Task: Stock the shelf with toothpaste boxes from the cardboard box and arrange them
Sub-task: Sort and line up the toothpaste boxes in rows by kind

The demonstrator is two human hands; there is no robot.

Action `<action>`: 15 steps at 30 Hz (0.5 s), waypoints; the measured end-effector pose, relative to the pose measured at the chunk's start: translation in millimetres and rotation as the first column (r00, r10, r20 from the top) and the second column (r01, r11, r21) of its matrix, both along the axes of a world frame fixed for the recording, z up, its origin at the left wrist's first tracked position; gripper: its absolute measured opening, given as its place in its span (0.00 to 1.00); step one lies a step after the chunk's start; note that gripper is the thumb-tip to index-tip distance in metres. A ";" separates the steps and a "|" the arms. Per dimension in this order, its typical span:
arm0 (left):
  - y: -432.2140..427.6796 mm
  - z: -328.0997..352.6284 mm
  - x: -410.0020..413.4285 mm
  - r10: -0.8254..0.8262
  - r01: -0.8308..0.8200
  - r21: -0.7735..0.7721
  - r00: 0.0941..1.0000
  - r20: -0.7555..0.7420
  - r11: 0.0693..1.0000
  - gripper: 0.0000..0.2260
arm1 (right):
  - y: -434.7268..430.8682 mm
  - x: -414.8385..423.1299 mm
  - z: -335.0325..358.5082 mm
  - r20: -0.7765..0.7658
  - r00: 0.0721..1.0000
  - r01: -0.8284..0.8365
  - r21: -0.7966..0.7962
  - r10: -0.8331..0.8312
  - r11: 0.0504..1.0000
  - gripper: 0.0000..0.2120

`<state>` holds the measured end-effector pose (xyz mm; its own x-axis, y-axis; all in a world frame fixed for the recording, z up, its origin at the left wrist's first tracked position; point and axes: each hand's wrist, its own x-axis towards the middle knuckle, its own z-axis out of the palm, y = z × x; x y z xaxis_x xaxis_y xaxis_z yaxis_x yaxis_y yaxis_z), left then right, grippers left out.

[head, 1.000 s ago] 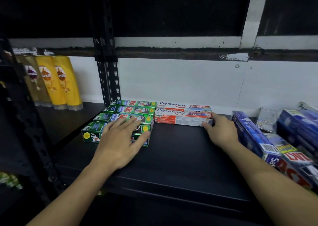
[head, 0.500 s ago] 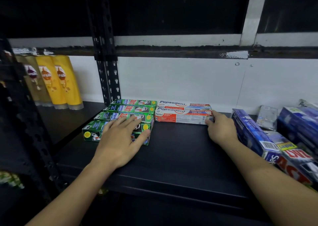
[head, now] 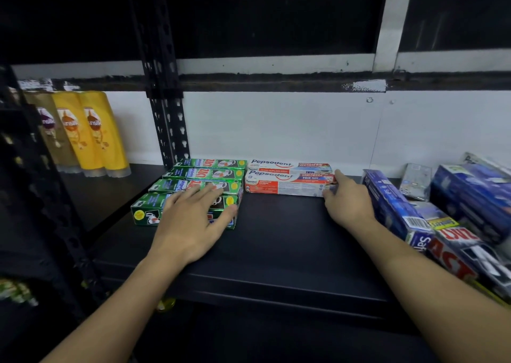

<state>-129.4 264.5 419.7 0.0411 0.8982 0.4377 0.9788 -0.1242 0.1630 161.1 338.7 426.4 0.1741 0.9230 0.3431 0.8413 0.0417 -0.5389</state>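
Shelf (head: 276,252), rear left: green boxes (head: 193,185) in rows, Pepsodent boxes (head: 287,181) touching their right side. Left hand (head: 190,224) flat, fingers straight, on the green boxes. Right hand (head: 348,205) curled round the right end of the Pepsodent boxes. Risk: an uneven end push skews the pair out of line.

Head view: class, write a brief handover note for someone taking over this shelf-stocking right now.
Left hand: flat on the front green boxes, fingers straight.
Right hand: at the right end of the Pepsodent boxes; pushing or holding, unclear.
Done: green and Pepsodent rows sit side by side on the shelf.
Left: mixed boxes lie jumbled on the right; cardboard box not in view.
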 end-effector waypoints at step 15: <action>-37.8 22.2 94.3 -0.302 0.368 0.262 0.917 -0.261 0.892 0.21 | -148.5 56.3 56.2 0.457 0.890 -0.147 0.318 -0.015 0.937 0.13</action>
<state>-35.1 226.7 441.9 0.4358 0.6415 0.6313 0.8769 -0.4608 -0.1369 217.4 190.2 482.6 -0.1296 0.7419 0.6579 0.9753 0.2151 -0.0504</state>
